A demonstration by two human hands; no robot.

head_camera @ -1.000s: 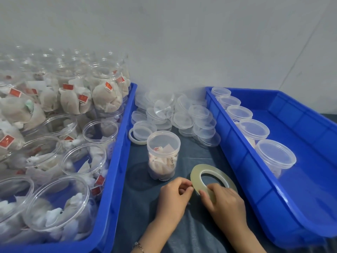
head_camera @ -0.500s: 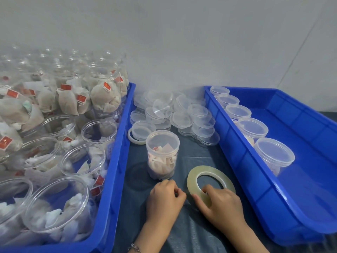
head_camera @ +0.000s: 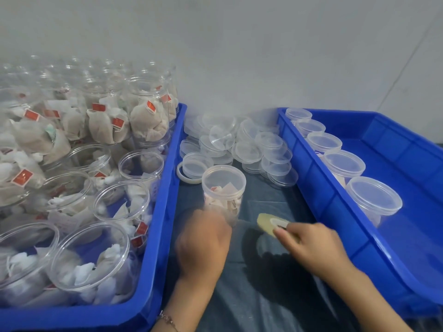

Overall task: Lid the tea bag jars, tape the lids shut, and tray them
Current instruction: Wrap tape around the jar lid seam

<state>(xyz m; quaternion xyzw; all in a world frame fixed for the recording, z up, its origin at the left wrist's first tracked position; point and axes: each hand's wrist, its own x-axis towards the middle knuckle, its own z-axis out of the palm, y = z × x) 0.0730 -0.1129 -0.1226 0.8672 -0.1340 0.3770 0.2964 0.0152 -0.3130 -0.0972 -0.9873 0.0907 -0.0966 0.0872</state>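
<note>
A clear jar of tea bags (head_camera: 224,188) with its lid on stands on the dark cloth between two blue trays. My left hand (head_camera: 203,240) is blurred right at the jar's base, and its fingers cannot be made out. My right hand (head_camera: 311,245) pinches a yellowish tape roll (head_camera: 267,224), lifted off the cloth and tilted on edge, just right of the jar. The left tray (head_camera: 165,212) holds several open jars of tea bags (head_camera: 88,250). Along the near wall of the right tray (head_camera: 311,183) stands a row of lidded jars (head_camera: 374,200).
A pile of loose clear lids (head_camera: 249,152) lies on the cloth behind the jar. A second tape ring (head_camera: 184,179) lies by the left tray. More filled jars are stacked at the far left. A grey wall closes the back.
My right hand has lifted the tape roll from flat on the cloth and tipped it on edge. My left hand has moved up to the jar's base.
</note>
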